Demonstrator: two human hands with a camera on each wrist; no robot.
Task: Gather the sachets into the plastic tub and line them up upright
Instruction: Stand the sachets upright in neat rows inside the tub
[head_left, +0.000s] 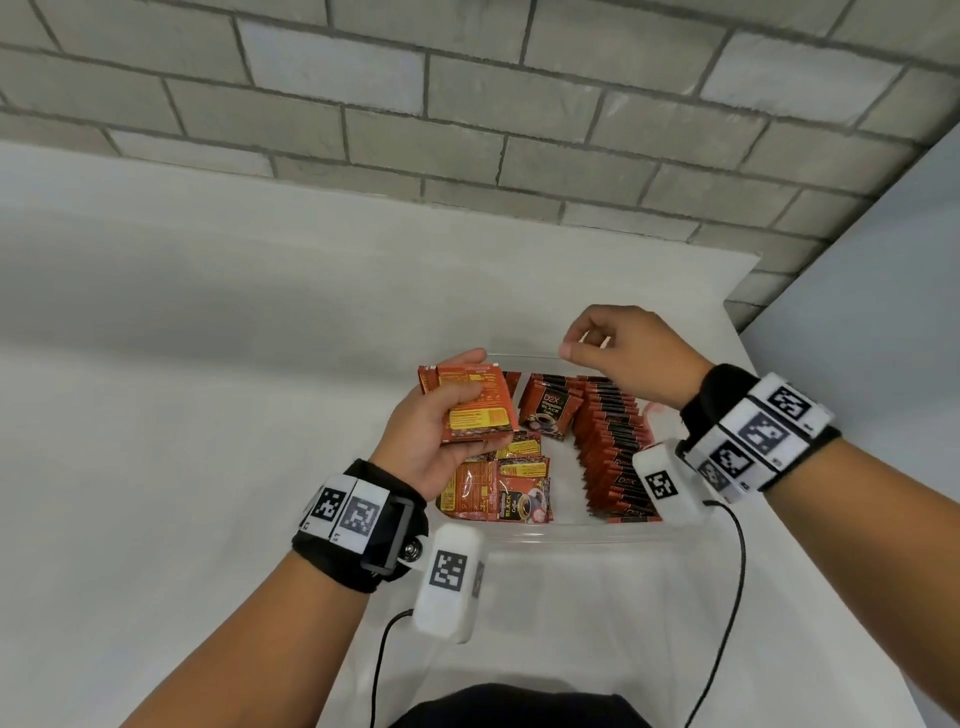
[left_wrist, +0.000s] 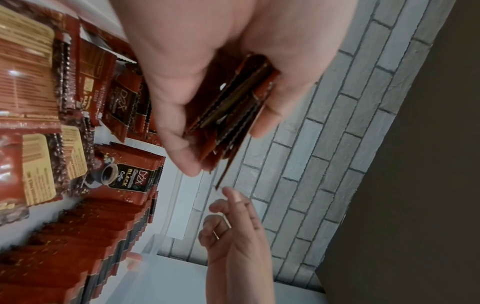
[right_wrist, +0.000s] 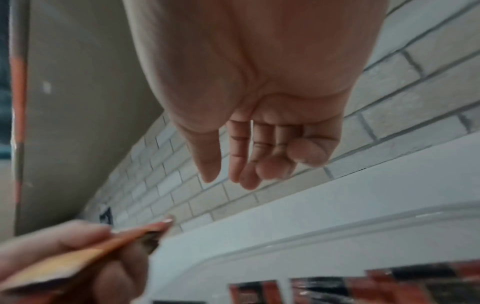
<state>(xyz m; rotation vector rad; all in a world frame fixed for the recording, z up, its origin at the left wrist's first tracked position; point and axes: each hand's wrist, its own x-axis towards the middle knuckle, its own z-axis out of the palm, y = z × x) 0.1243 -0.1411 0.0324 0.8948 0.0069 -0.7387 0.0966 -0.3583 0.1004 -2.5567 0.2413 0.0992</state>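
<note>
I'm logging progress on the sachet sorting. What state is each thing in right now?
left hand: grips a stack of sachets above the tub.
right hand: empty, fingers loosely curled, over the tub's far rim.
plastic tub: open, partly filled.
row of sachets: upright, lined along the tub's right side.
loose sachets: lying flat in the tub, unsorted.

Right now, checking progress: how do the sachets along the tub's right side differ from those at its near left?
The right-side row stands upright, packed edge to edge; the near-left sachets lie flat and loose. The row shows top edges; the flat ones show printed faces. Both are red coffee sachets inside the plastic tub.
</note>
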